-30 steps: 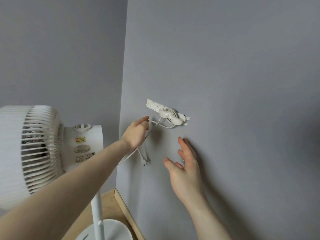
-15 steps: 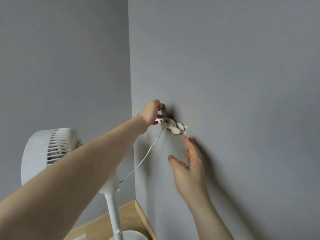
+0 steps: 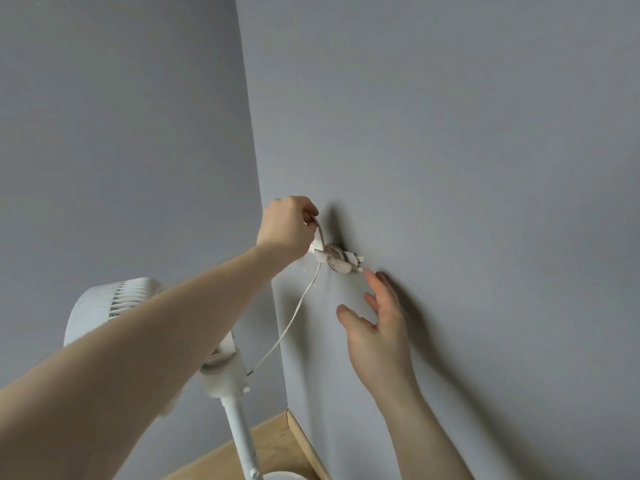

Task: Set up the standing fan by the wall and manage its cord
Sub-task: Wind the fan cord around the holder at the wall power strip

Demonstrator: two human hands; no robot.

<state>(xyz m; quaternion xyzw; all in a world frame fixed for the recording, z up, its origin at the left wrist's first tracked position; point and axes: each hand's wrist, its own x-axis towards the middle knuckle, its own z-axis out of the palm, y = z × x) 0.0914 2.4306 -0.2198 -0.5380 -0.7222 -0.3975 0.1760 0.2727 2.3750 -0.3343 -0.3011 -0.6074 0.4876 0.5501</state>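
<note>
Left grip [image 3: 289,225] pinching cord [image 3: 298,306] above wall hook [image 3: 337,259]; right grip [image 3: 375,322] open, flat at 5 o'clock.
Fan [image 3: 145,317] placed by wall; several turns wound, slack remaining.

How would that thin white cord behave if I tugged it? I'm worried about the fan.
Probably floppy: the cord hangs in a slack curve from the left hand. A hard tug might tip the fan, which looks top-heavy on its slim pole.

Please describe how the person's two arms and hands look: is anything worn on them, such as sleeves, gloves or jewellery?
Both forearms are bare as far as the picture shows: no sleeve reaches into view. The left hand and the right hand wear no gloves. No watch, bracelet or ring shows on either wrist or on the fingers that can be seen.
</note>
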